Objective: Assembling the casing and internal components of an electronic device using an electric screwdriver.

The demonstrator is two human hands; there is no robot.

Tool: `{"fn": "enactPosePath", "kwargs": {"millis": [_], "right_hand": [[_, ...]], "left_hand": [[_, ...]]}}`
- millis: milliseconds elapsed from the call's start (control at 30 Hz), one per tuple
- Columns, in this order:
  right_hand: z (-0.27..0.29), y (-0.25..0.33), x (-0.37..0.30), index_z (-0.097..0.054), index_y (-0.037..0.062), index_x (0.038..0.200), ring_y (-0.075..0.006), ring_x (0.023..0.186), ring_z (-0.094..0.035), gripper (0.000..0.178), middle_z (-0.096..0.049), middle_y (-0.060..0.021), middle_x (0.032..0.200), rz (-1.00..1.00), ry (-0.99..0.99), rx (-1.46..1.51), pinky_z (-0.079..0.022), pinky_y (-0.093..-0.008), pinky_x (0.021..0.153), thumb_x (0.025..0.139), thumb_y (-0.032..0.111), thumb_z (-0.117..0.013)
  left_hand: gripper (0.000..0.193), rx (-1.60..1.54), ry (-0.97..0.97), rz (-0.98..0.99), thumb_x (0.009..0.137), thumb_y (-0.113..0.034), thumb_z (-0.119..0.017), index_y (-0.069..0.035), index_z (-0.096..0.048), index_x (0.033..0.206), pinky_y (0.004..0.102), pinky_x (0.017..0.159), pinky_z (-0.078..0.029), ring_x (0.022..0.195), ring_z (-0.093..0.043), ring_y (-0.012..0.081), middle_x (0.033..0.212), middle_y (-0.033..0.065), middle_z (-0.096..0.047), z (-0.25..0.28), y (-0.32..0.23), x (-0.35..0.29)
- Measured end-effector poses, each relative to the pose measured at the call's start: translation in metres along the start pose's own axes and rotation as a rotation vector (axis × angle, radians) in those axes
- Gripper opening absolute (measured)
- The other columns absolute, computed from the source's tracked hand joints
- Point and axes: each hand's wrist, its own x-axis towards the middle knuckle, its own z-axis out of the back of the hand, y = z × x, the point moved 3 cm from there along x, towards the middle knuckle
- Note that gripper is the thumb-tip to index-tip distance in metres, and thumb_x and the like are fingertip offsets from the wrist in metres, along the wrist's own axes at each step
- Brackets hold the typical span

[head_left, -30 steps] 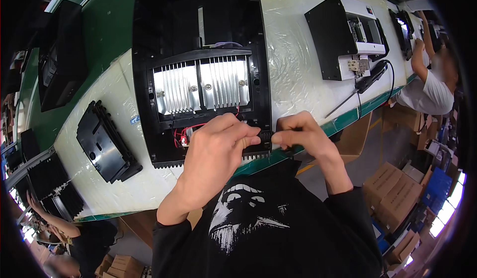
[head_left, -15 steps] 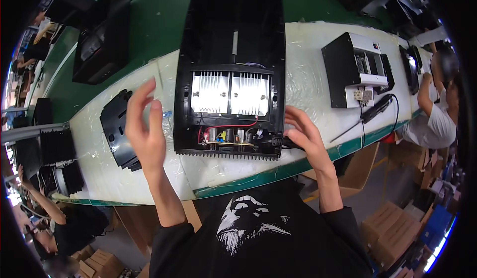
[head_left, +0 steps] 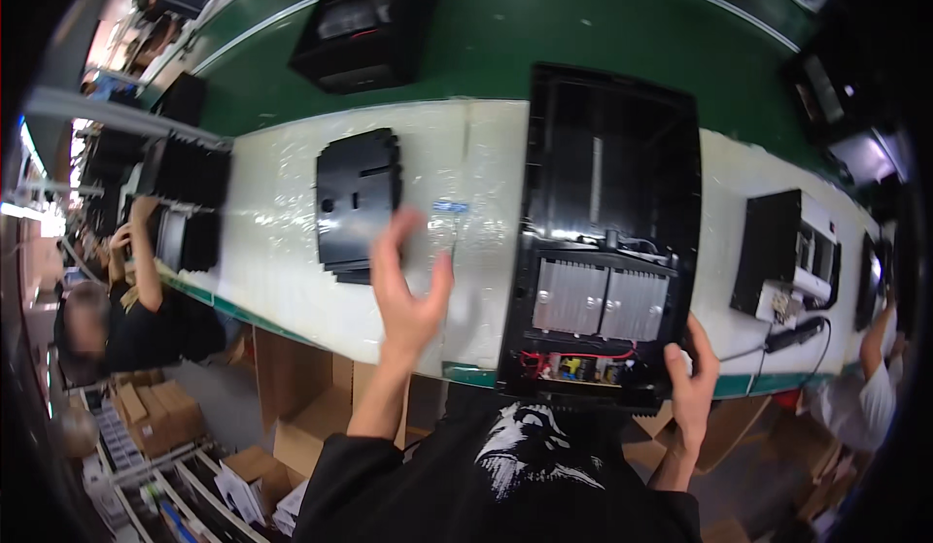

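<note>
Casing (head_left: 637, 184) on the tabletop (head_left: 481, 164), between a cover (head_left: 355, 198) at left and a box (head_left: 763, 252) at right; within the casing, a heat sink (head_left: 569, 297) behind a circuit board (head_left: 580, 368); before the box, a screwdriver (head_left: 795, 336).

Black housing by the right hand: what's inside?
Two finned silver blocks, with red wires and small coloured parts along the near end. What lies under the blocks is covered and can't be seen.
</note>
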Motion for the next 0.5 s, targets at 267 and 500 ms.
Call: {"fn": "enactPosePath", "kwargs": {"millis": [267,500], "right_hand": [[-0.008,0.011,0.026,-0.054,-0.0036,0.117,-0.0154,0.09,-0.056,0.034,-0.059,-0.0114,0.108,0.082,-0.109,0.117,-0.042,-0.0267,0.082,0.086,0.011,-0.056],[0.006,0.02,0.037,-0.057,-0.0022,0.112,-0.0196,0.101,-0.056,0.028,-0.06,-0.013,0.11,0.153,-0.133,0.082,-0.043,-0.0286,0.084,0.085,0.007,-0.055]], "left_hand": [[0.101,0.873,-0.017,0.329,0.06,-0.044,-0.078,-0.009,-0.026,0.14,0.0489,0.106,-0.02,0.128,-0.029,0.04,0.142,0.0254,-0.019,0.039,0.069,0.058],[0.099,0.487,-0.064,0.218,0.051,-0.029,-0.08,-0.012,-0.033,0.136,0.0449,0.099,-0.034,0.119,-0.035,0.038,0.13,0.021,-0.029,0.051,0.038,0.065]]}}
